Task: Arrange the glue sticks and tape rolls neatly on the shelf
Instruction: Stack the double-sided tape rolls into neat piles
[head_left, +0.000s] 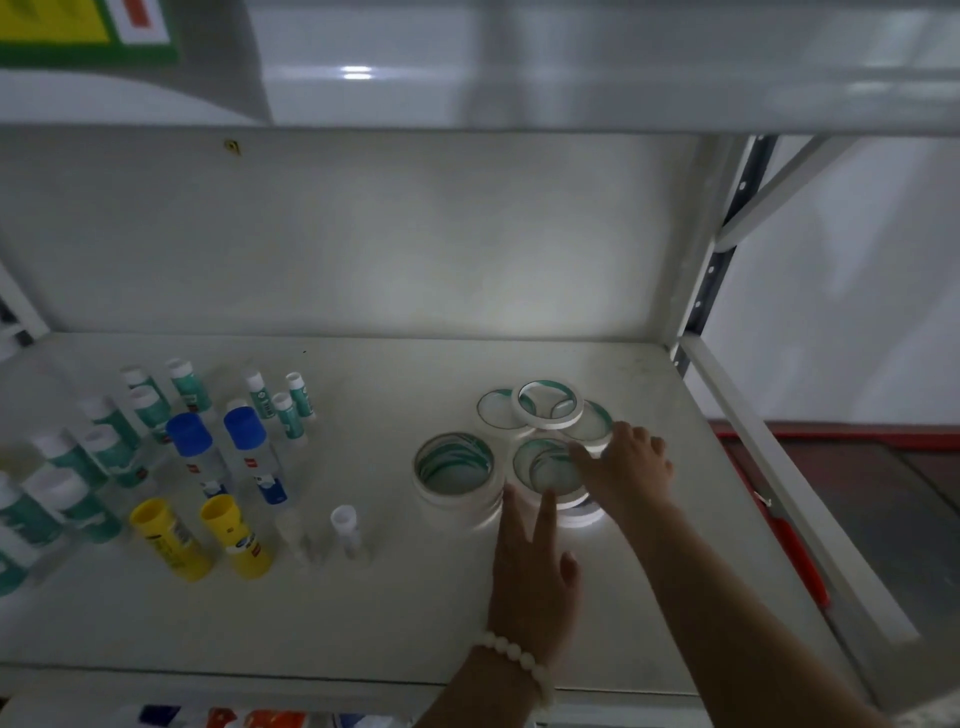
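White tape rolls (457, 465) with green-lined cores lie flat in stacks on the right half of the shelf (363, 613), where the left hand (535, 566) and right hand (631, 465) touch one stack, each grip spread.

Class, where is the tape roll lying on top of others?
Head view, right of centre: the top tape roll lies at the back of the tape rolls, just beyond the right hand.

A bracelet (519, 662) of round, milky-white beads is worn at the wrist of the left hand (535, 571), low in the centre of the frame. The left forearm (467, 699) and the right forearm (727, 597), lower right, are seen bare, as is the right hand (631, 467).
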